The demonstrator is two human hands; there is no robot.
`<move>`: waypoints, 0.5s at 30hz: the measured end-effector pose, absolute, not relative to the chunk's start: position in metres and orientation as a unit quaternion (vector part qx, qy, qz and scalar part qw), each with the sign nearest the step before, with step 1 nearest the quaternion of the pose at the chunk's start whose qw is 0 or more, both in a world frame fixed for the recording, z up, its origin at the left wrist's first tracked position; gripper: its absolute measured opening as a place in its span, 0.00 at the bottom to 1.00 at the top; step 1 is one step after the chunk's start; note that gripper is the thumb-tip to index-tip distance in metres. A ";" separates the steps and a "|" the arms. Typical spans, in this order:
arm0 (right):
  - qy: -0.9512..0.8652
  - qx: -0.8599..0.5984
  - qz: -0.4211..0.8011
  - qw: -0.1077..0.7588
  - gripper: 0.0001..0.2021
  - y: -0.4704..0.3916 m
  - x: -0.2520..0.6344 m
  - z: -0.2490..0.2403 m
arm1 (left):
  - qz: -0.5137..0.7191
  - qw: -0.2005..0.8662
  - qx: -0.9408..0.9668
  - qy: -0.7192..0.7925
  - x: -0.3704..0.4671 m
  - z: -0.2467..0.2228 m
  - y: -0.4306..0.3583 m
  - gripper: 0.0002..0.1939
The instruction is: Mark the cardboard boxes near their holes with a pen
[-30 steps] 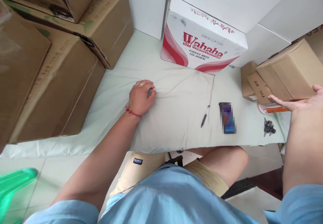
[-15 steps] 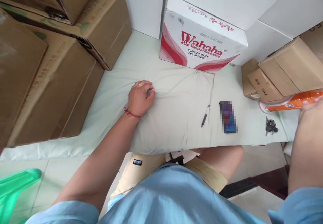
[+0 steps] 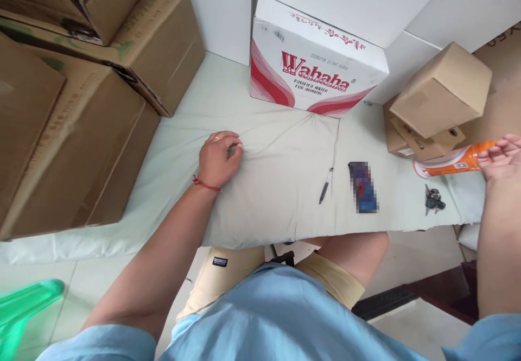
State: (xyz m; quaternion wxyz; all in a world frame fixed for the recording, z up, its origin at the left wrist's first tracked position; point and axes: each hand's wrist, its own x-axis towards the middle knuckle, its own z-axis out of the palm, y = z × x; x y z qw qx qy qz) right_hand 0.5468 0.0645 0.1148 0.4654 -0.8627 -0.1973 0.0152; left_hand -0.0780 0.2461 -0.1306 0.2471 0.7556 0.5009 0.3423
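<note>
Change noted at the far right: the block-shaped carton of plain brown cardboard (image 3: pixel 443 87) now sits at a new angle, one corner turned toward me. More of the flat brown carton with black print (image 3: pixel 431 148) shows beneath it, a dark round hole included. My right hand (image 3: pixel 502 157) is at the right-hand end of the orange-and-white tube-shaped packet (image 3: pixel 445 164), as half a second ago, with more of it in view. Its fingers are loosely parted and half curled; they overlap the packet's end, but I cannot confirm a grip. In my judgement the turned carton is free of my hand, and the packet is the nearest item to it.

My left hand (image 3: pixel 220 157) is unchanged, resting curled on the worktop (image 3: pixel 260 198). Something grey shows between thumb and fingers; whether it is held I cannot tell.

Surface: pale green cloth, creased. On it lie a slim black-and-clear pen (image 3: pixel 324 190), a dark rectangular phone (image 3: pixel 364 187) with its screen obscured, and a bunch of metal keys (image 3: pixel 434 199). A white-and-red Wahaha water carton (image 3: pixel 317 78) stands at the back.

Room: large brown cardboard cartons (image 3: pixel 81 127) at left, white panels (image 3: pixel 228 13) behind, pale floor tiles (image 3: pixel 81 290) below.
</note>
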 end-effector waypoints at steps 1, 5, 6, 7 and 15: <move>-0.160 -0.854 0.030 0.495 0.20 0.070 0.539 0.114 | 0.343 0.245 0.756 0.501 -0.078 -0.131 0.246 0.13; -0.096 -0.835 0.088 0.534 0.21 0.094 0.502 0.110 | 0.344 0.238 0.757 0.502 -0.078 -0.131 0.246 0.13; -0.096 -0.837 0.105 0.529 0.23 0.098 0.493 0.108 | 0.344 0.237 0.757 0.503 -0.078 -0.131 0.246 0.13; -0.098 -0.839 0.124 0.521 0.25 0.101 0.484 0.106 | 0.343 0.236 0.757 0.503 -0.078 -0.131 0.246 0.12; -0.128 -0.774 0.324 0.528 0.48 0.123 0.430 0.068 | 0.339 0.239 0.757 0.506 -0.077 -0.131 0.247 0.13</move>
